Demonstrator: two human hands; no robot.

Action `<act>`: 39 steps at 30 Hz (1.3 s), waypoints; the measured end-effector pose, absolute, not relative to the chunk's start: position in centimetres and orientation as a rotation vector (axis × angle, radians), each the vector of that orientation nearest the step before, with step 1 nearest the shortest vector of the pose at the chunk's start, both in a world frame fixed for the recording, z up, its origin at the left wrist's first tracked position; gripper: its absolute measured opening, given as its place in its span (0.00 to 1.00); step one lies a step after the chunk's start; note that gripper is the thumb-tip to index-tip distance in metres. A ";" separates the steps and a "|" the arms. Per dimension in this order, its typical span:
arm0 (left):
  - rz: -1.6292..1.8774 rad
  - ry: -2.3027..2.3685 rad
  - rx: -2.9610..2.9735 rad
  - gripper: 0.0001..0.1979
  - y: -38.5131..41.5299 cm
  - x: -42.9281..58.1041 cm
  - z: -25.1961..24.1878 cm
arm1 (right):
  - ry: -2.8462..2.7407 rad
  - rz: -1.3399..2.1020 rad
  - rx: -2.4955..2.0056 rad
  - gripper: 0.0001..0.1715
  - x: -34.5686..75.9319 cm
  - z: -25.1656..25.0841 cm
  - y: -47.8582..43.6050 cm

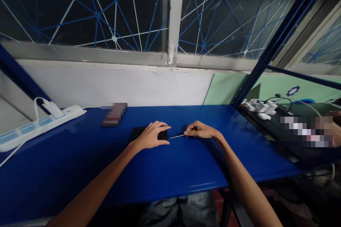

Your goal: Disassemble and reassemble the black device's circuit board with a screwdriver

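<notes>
Left hand (151,136) spread over flat black device (162,136), mid-bench (183,170); cannot tell whether grip clasps it. Right hand (199,129), grip closed on thin metal tool (177,136), tip just beside device's right end. Farther left, white power strip (29,129); beyond, pale wall (128,83).

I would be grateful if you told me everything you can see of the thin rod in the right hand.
The thin rod is straight, slim and silvery, seemingly metal. The right hand hides its other end; a yellow bit there may be a handle. It points leftward over the blue table, its tip by the right edge of the black flat object; contact is unclear.
</notes>
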State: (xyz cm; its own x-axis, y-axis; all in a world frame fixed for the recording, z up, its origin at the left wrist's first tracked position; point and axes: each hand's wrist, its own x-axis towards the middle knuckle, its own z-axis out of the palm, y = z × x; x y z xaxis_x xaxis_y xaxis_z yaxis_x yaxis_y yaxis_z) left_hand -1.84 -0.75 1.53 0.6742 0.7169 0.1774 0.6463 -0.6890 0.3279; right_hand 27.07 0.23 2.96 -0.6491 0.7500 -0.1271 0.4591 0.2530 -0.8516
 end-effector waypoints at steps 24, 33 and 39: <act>0.423 1.098 2.664 0.28 -0.9 -1.8 1.7 | -2.190 1.287 -1.140 0.27 27.0 2.9 0.2; 0.414 1.099 2.680 0.28 -1.0 -1.7 1.7 | -2.094 1.486 -1.134 0.24 27.3 2.3 0.5; 0.420 1.093 2.667 0.28 -1.0 -1.8 1.7 | -2.203 1.425 -1.160 0.28 27.3 3.1 0.1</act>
